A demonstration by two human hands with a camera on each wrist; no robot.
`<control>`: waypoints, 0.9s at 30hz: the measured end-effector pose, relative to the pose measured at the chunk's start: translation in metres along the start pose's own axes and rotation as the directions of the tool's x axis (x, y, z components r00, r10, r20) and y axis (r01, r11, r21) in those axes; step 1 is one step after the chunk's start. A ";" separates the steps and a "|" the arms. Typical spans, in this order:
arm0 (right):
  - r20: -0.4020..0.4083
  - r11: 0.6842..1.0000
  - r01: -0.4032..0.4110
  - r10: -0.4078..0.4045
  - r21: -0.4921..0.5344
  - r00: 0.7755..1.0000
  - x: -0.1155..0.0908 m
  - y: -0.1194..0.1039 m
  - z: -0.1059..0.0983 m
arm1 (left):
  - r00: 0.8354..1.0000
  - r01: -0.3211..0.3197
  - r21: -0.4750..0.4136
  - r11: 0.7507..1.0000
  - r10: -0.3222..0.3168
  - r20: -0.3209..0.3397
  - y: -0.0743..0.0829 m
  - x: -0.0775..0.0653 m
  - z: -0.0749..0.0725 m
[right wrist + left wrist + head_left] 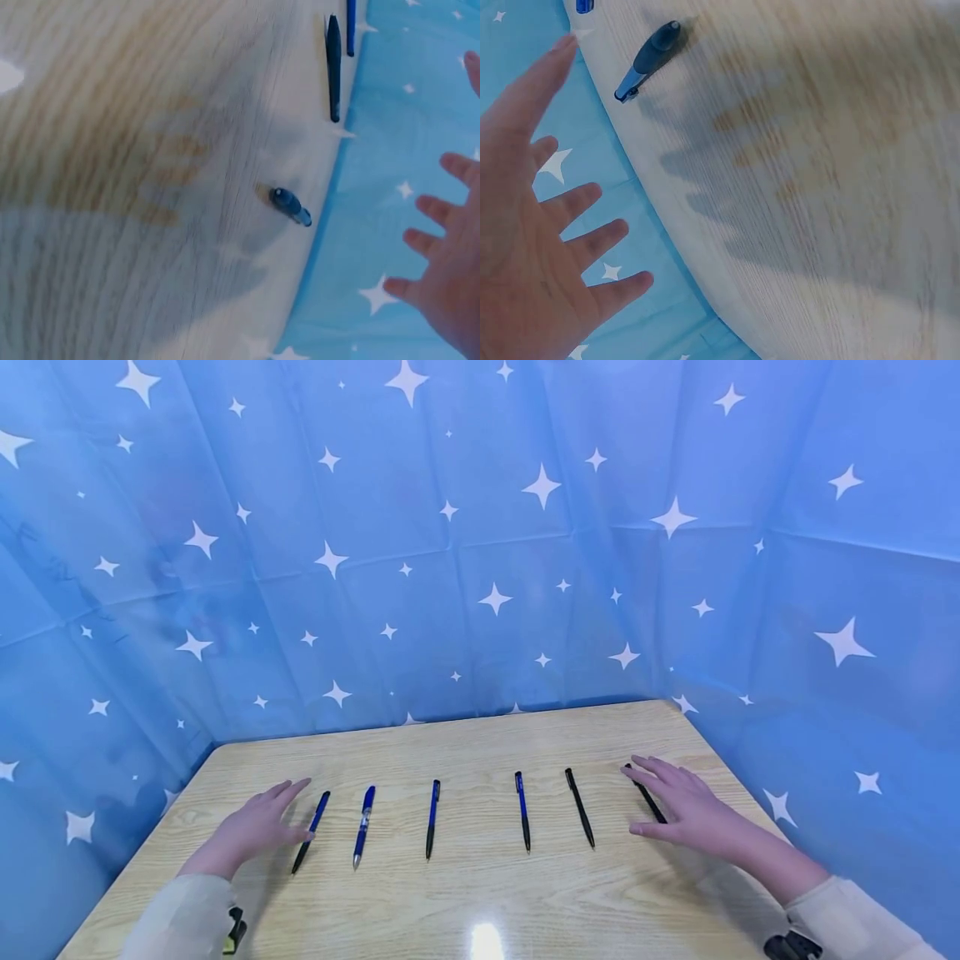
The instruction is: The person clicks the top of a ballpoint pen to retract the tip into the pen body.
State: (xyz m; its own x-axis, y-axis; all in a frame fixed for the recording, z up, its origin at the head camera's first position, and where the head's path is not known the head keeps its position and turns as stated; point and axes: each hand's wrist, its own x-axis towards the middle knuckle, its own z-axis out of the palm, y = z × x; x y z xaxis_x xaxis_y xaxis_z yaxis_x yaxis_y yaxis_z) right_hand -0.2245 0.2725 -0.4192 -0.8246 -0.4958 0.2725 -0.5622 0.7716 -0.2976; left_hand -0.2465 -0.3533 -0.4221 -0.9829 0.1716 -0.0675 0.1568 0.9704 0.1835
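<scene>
Several pens lie spaced out in a row across the wooden table. My left hand (258, 822) hovers with spread fingers beside the leftmost pen, a blue one with a black grip (311, 832); in the left wrist view this pen (649, 57) lies apart from the hand (540, 247). Over at the right end, my right hand (686, 806) is held above a black pen (648, 799), partly covering it. The right wrist view has that pen (290, 206) on the table, with the fingers extended and nothing in them (450, 247).
Between the hands lie a blue pen with a silver tip (363, 827), two blue pens with black grips (432, 818) (523, 814), and a slim black pen (580, 807). A blue star-patterned cloth (480, 552) hangs behind and beside the table (480, 893).
</scene>
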 end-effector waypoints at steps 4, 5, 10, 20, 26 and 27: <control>0.026 0.998 0.021 -0.023 0.057 0.999 -0.001 -0.006 0.001 | 0.999 0.013 -0.034 0.999 -0.012 0.040 0.004 0.005 0.000; 0.035 0.997 0.026 -0.028 0.075 0.999 -0.002 -0.007 0.002 | 0.999 0.018 -0.035 0.999 -0.016 0.051 0.005 0.006 0.001; 0.110 0.988 0.028 -0.045 0.152 0.993 -0.005 -0.010 0.004 | 0.994 0.039 -0.034 0.999 -0.035 0.103 0.007 0.014 0.004; 0.180 0.979 0.096 -0.129 0.180 0.975 -0.005 -0.014 0.013 | 0.980 0.045 -0.102 0.994 -0.024 0.199 0.008 0.027 0.012; 0.201 0.972 0.145 -0.183 0.187 0.963 -0.005 -0.016 0.015 | 0.976 0.003 -0.167 0.986 0.034 0.217 0.008 0.027 0.011; 0.203 0.970 0.157 -0.194 0.185 0.960 -0.005 -0.016 0.015 | 0.975 0.001 -0.174 0.985 0.037 0.219 0.009 0.027 0.011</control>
State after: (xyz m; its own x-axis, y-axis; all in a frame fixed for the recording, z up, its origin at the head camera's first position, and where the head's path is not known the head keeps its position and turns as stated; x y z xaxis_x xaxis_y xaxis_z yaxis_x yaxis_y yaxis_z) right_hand -0.2124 0.2568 -0.4301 -0.6952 -0.7064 0.1332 -0.6862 0.5970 -0.4156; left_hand -0.2708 -0.3384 -0.4329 -0.9312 0.2408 -0.2736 0.1361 0.9262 0.3517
